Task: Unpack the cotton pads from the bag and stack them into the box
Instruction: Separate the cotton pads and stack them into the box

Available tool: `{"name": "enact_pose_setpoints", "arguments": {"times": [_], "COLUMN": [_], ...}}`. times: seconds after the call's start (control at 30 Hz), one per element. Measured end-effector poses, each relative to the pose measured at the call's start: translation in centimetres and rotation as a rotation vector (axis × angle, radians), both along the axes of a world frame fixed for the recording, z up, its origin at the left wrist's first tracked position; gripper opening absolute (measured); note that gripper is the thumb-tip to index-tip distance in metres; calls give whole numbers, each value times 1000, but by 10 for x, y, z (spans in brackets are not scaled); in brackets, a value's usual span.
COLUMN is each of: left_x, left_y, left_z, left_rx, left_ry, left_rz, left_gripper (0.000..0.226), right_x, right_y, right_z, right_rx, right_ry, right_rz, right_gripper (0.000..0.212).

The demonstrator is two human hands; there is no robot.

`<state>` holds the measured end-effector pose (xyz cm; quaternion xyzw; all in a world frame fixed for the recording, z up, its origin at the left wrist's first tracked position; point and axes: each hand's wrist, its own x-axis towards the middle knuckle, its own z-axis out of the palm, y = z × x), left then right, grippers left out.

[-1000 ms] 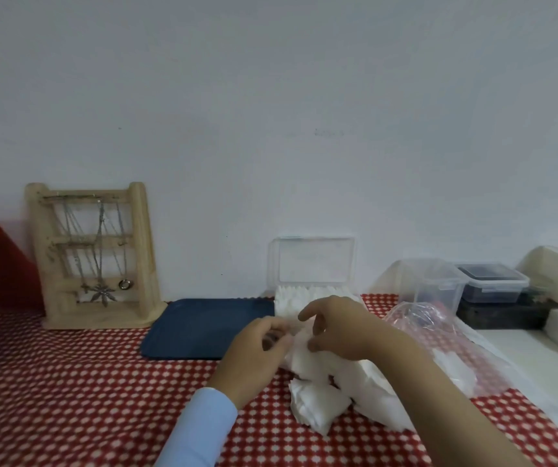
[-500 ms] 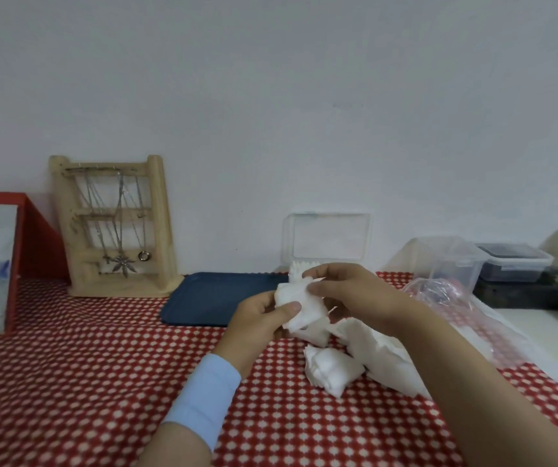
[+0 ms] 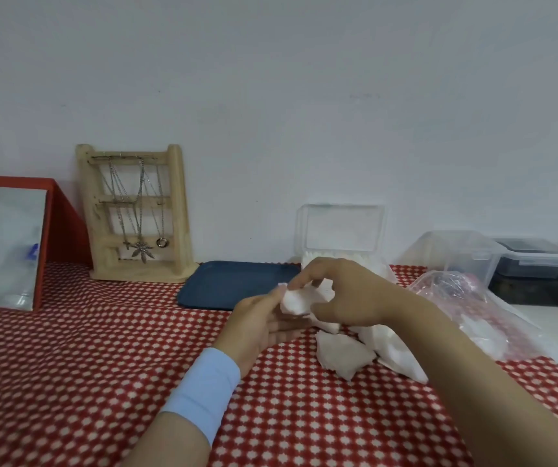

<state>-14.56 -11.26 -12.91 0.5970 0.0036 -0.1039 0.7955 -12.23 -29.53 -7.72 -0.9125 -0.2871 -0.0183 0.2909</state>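
A small bunch of white cotton pads [image 3: 296,302] is held above the red checked cloth, between both hands. My left hand [image 3: 260,326] grips it from below and the left; my right hand [image 3: 345,293] pinches it from above and the right. Behind them stands the clear box [image 3: 341,230], its lid upright and white pads showing inside. More loose pads [image 3: 345,353] lie in a heap on the cloth under my right forearm. The crumpled clear bag [image 3: 473,298] lies to the right, with some pads still in it.
A dark blue tray [image 3: 237,284] lies left of the box. A wooden jewellery stand [image 3: 136,214] leans on the wall, and a red-framed mirror [image 3: 5,244] stands at the far left. Clear plastic containers [image 3: 459,254] and a dark-lidded one [image 3: 533,257] sit at the back right.
The view has swung left. Both hands have lifted the bunch of pads off the heap and hold it up in front of the box.
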Motion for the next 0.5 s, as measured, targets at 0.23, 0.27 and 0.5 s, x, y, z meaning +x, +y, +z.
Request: {"name": "enact_pose_setpoints", "arguments": {"times": [0.23,0.27,0.5], "left_x": [4,4,0], "left_y": [5,5,3], "left_z": [-3,-4,-7], "left_rx": [9,14,122], "left_ry": [-40,-62,-158], "left_rz": [12,16,75], "left_gripper": [43,38,20], "right_x": [8,5,1], "right_y": [1,1,7], "right_z": [-3,-1,-5], "right_rx": [169,202,316], "right_ry": [57,84,235], "right_rz": [-121,-119,-127], "right_gripper": [53,54,32]}}
